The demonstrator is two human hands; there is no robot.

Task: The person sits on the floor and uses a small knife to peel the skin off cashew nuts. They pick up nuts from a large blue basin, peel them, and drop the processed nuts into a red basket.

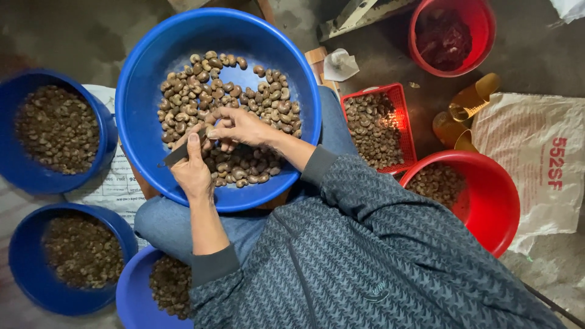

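- Three smaller blue bowls (105, 143) stand at the left, each filled with dark brown nuts or shell pieces. They are well apart from both hands.
- The large blue basin (143, 85) rests on the person's lap. Pale cashew nuts (189, 97) cover its middle and far side. The near left part of its floor is bare.
- The left hand (192, 173) is over the near edge of the basin. It is clenched around a short dark blade (175, 156), probably a small knife, though the view is too coarse to confirm.
- The single nut (210, 132) is just above the heap, near the centre of the basin, between the two hands. It touches the blade tip.
- The right hand (241, 125) pinches this nut between thumb and fingertips.
- Handling judgement: the nut is small, light and hard, with a curved, smooth surface that can slip. The kernel is likely brittle. Grip it at its two ends with the fingertips and leave the curved flank exposed to the blade. Apply light pressure only.
- A red crate (403, 119) of nuts stands beside the right edge of the basin.
- Two red bowls (496, 210) and a pale sack (536, 176) lie further right.
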